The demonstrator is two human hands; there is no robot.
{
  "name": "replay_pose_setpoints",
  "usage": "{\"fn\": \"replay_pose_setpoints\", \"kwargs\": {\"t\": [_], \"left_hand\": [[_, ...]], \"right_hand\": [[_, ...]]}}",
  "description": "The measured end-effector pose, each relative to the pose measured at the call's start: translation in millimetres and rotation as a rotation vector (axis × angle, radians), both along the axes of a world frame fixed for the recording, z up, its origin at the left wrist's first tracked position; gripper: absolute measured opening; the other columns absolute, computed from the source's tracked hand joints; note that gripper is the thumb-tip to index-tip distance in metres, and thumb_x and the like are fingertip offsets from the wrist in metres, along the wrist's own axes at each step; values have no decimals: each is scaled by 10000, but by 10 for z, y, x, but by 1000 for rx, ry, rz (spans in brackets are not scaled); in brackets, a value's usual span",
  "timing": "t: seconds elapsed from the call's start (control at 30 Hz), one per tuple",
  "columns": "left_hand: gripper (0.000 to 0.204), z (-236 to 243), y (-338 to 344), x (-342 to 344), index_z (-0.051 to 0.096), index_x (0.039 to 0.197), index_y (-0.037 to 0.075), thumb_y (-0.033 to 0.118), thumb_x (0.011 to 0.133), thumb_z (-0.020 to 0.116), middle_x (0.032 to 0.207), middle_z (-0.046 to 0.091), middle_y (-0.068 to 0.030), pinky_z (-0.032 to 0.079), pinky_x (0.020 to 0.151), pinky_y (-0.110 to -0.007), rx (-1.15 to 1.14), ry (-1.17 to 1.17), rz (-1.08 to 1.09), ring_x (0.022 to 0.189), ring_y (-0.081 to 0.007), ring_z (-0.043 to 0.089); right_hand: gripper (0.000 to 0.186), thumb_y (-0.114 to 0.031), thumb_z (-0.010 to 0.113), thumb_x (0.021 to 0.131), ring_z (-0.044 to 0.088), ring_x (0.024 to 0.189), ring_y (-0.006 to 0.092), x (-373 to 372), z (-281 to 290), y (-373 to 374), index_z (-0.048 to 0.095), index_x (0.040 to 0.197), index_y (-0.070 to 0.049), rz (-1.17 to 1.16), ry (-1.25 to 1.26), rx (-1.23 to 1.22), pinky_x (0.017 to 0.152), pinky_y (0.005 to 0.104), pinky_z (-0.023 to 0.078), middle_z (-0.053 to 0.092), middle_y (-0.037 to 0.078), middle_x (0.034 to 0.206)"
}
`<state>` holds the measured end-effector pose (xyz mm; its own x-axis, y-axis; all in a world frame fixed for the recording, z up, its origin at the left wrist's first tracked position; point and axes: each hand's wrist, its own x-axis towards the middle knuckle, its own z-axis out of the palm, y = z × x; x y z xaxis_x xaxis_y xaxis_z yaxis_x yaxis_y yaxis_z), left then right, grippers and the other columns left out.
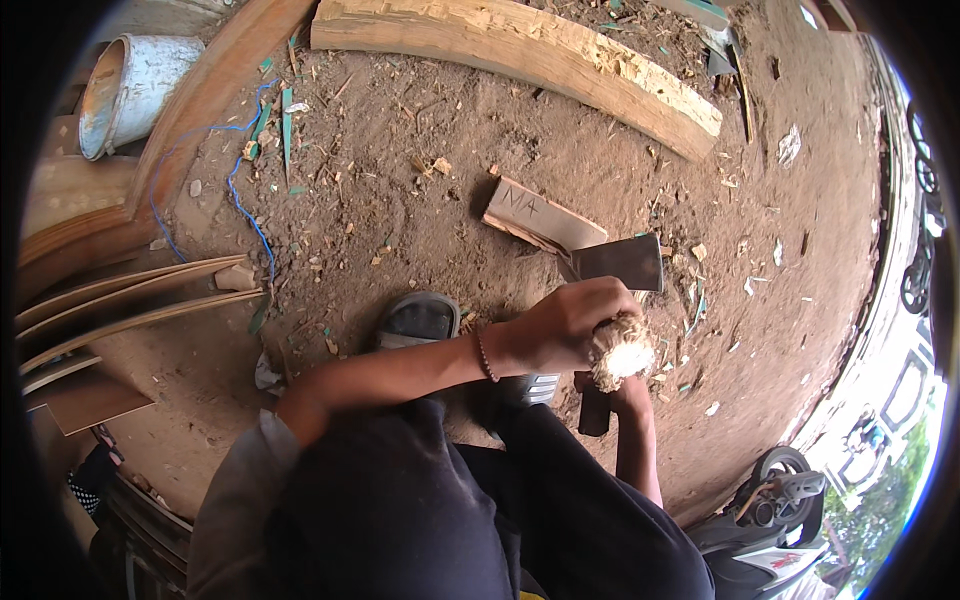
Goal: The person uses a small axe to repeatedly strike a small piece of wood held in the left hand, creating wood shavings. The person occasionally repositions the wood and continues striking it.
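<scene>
My left hand (575, 320) is closed around a thick wooden handle, whose pale, frayed end (622, 355) points up at me. Just beyond my knuckles lies a dark, flat metal blade (625, 264); my hand hides whether it joins the handle. My right hand (632, 394) is below the frayed end, closed against a dark, flat-sided piece (594, 410). Its fingers are partly hidden, and I cannot make out what that piece is. A short brown board (540, 215) with marks on its face lies on the ground, meeting the blade's left side.
A long, curved timber beam (520, 60) lies across the far ground. At the left are a brown wooden frame (170, 150), a rusty pale bucket (140, 90), stacked curved boards (130, 300) and blue string (240, 200). Wood chips litter the dirt. A motorcycle (770, 530) stands lower right.
</scene>
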<state>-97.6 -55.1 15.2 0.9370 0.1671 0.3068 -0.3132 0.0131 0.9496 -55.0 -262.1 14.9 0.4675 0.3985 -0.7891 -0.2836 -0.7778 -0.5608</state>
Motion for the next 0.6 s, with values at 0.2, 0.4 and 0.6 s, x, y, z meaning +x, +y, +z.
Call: {"fn": "replay_pose_setpoints", "kwargs": {"t": [0.2,0.4,0.6], "left_hand": [[373,-30,-75,-1,590,1029,23,189,742,762,880,611,-111,504,719,-362,15,-54,176,796,-290,619],[272,-20,-39,54,565,874,75,255,731,710,671,560,-17,472,513,-334,280,-267,68,573,-192,591],[199,-116,257,296,591,832,64,176,697,684,682,584,-47,485,514,-340,218,-233,53,599,-212,622]], "right_hand": [[426,-109,657,825,578,988,167,42,39,25,538,1215,13,-24,44,87,852,331,494,624,100,1070],[391,-120,684,820,599,969,163,-85,-32,-31,559,1167,8,-130,-170,185,796,314,515,629,95,1036],[210,-242,635,838,538,550,160,0,56,96,569,798,-46,-176,138,20,482,293,437,543,41,662]]}}
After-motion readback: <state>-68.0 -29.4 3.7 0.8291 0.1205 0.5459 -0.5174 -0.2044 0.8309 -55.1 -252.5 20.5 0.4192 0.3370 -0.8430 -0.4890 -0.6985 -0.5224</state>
